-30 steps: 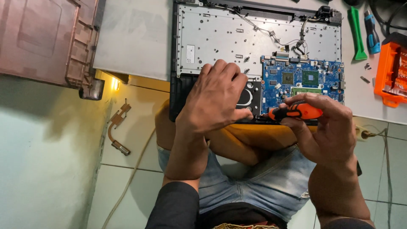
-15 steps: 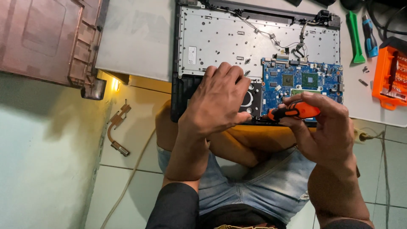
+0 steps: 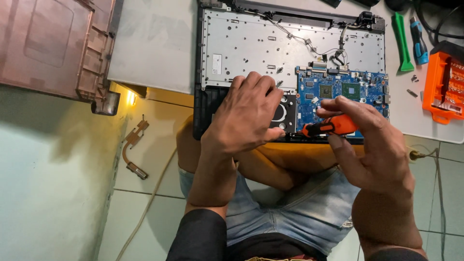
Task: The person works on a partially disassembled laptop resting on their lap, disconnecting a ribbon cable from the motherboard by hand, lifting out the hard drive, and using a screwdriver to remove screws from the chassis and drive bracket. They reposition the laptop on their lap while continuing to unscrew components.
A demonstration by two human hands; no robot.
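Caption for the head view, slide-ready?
Left hand steadies an opened laptop while right hand holds an orange screwdriver at its blue board.

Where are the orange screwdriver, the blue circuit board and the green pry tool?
orange screwdriver (image 3: 338, 125), head view, on its orange handle.
blue circuit board (image 3: 338, 89), head view, between its two chips.
green pry tool (image 3: 401, 41), head view, on its shaft.

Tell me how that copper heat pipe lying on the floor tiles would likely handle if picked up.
The copper heat pipe looks thin and curved, so it is probably light and may bend if gripped hard. Its flat end plates suggest it would slide on the tile rather than roll. It lies apart from both hands.
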